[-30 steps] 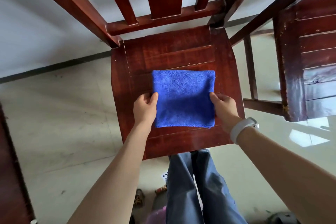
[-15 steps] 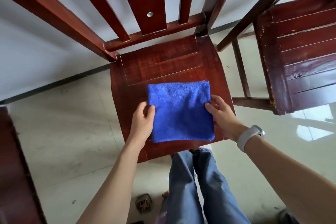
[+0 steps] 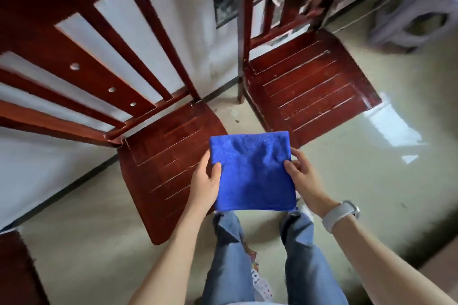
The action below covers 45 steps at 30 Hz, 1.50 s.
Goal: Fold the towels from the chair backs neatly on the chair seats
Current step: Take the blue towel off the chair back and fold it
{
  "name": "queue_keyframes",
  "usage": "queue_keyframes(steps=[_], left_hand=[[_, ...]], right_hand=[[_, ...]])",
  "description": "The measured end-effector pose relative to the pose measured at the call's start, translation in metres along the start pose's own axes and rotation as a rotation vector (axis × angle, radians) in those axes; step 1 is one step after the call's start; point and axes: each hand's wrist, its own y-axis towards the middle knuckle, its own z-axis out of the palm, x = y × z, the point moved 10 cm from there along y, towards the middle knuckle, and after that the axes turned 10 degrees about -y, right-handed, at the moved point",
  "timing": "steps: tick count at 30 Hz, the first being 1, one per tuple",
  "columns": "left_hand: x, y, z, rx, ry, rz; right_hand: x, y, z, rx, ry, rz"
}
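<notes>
A pale, glossy floor carried everything in view. Directly on it stood a dark red wooden chair with a slatted seat and a tall slatted back. To the right of that chair, just apart from it, stood a second red chair of the same slatted kind, its seat bare; a strip of floor showed between the two. Left of the first chair, at the frame's lower edge, a further piece of dark red wood rose from the floor. Near the first chair's front edge, the person's jeans-clad legs stood on the floor. Far right of it, a blurred grey object rested there.
</notes>
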Motion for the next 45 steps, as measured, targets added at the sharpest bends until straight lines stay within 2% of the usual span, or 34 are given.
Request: queue_keyframes(steps=[4, 9, 14, 20, 25, 37, 45], left_hand=[[-0.076, -0.023, 0.090, 0.060, 0.073, 0.165], [-0.152, -0.054, 0.224, 0.114, 0.136, 0.242], [-0.227, -0.088, 0.363, 0.272, 0.205, 0.376], [-0.310, -0.112, 0.505, 0.457, 0.250, 0.511], [-0.364, -0.114, 0.628, 0.577, 0.261, 0.559], [-0.518, -0.076, 0.907, 0.758, 0.324, 0.616], [-0.570, -0.075, 1.095, 0.865, 0.365, 0.665]], right_hand=[[0.002, -0.020, -0.110, -0.114, 0.069, -0.039], [-0.002, -0.045, -0.266, -0.279, 0.053, -0.070], [-0.016, -0.073, -0.411, -0.454, 0.080, -0.051], [-0.030, -0.098, -0.546, -0.708, 0.120, -0.059], [-0.044, -0.088, -0.652, -0.875, 0.096, -0.035], [-0.028, 0.005, -0.917, -1.016, 0.114, 0.029], [-0.063, 0.048, -1.078, -1.103, 0.179, 0.051]])
